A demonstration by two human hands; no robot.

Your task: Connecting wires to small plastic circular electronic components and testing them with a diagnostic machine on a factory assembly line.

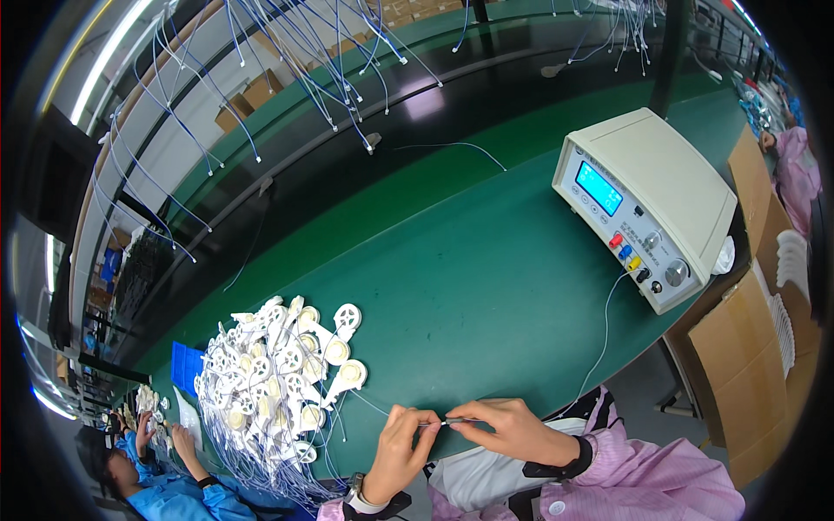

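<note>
My left hand (401, 445) pinches the small white plug end of a thin cable (372, 404). That cable runs left toward a heap of white plastic wheel-like parts (261, 369) with thin grey-blue leads. Facing it, my right hand (514, 431) is closed on a small dark connector (455, 421). The fingertips of both hands nearly meet over the table's near edge, and the two ends sit against each other; whether they are joined is too small to tell. A thin white lead (605, 334) drops from the tester's front sockets toward my right hand.
A beige bench tester (647, 204) with a lit blue screen stands at the right of the green table (452, 295). Beyond it are open cardboard boxes (743, 373). Many cables (347, 78) hang from a rail overhead. At left, a blue bin (186, 368) and a blue-sleeved co-worker (174, 499).
</note>
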